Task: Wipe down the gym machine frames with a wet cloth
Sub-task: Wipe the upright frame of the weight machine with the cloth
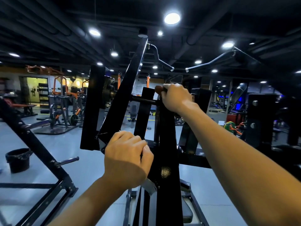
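Two bare forearms are extended from the lower edge toward a black machine frame (pixel 167 152). Its upright post is gripped by the left hand (pixel 127 157), with the fingers (pixel 130 139) curled over the post's left edge and the thumb pressed against its face. Higher on the same post, near a black crossbar (pixel 143 100), the right hand (pixel 176 97) is clenched around a brownish cloth (pixel 158 89), a rounded bunch of which is seen protruding past the knuckles and touching the top of the post. A round worn emblem (pixel 165 172) is seen on the post just beside the left wrist. On the grey floor (pixel 68 147) at the left, well apart from the frame, a black bucket (pixel 18 159) is stood. Two angled pull-down handles (pixel 211 61) are hung overhead.
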`<state>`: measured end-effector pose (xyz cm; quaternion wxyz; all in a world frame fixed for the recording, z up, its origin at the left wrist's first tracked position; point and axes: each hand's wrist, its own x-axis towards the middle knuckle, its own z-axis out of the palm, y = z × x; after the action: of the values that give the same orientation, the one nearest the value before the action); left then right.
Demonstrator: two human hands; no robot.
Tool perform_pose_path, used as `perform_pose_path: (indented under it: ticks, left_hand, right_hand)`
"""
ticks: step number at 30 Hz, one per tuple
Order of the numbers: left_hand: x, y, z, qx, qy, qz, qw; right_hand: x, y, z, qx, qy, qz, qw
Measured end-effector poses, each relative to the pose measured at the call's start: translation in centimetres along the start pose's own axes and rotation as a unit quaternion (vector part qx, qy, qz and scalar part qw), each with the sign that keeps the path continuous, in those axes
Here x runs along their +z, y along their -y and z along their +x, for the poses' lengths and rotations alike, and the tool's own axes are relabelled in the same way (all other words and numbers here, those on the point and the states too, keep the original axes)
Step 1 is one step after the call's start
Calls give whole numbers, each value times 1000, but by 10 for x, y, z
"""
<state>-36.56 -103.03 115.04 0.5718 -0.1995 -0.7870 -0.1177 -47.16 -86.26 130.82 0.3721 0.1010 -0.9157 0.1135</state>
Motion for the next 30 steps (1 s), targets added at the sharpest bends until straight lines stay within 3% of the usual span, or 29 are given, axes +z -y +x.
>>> perform_pose_path:
  ticks: [8, 16, 22, 30]
  left_hand:
    - [2, -4, -3, -3, -7, -5, 1000]
    - [-1, 0, -1, 7, 8, -3, 1000]
    - [0, -4, 0, -15, -2, -10, 1000]
    - [-12, -12, 3, -41, 38, -11, 998]
  right_hand:
    - [-5, 9, -90, -28, -23, -62, 997]
    - [-8, -6, 2, 27, 7, 25, 999]
    - [-17, 8, -109, -22, -7, -40, 999]
    - [-43, -3, -182, -34, 58, 30, 997]
